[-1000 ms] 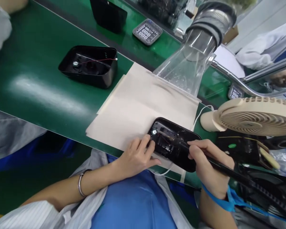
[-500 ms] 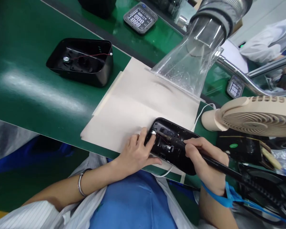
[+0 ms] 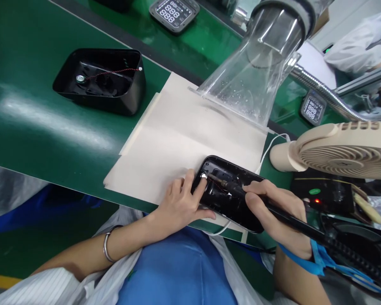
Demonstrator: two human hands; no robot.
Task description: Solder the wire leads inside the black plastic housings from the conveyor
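Observation:
A black plastic housing (image 3: 238,212) lies open side up on the pale paper sheet (image 3: 152,169), near the bench's front edge. My left hand (image 3: 184,199) rests at its left end with fingers apart, the index fingertip touching a small round silver part (image 3: 204,176) inside. In my right hand (image 3: 276,212) is a soldering iron (image 3: 235,188), gripped like a pen. Its metal tip reaches into the housing, close to the silver part; whether they touch I cannot tell.
A second black housing (image 3: 130,99) with a red twisted wire stands at the left. A clear fume hood (image 3: 241,80) hangs behind the paper. On the right are a beige fan (image 3: 346,152) and a black box (image 3: 327,195) with a red light. Display units (image 3: 174,15) lie farther back.
The view has shifted slightly. Both hands keep nearly the same place at the housing, and the right hand with the iron has moved only a little. A red light now shows on the black box.

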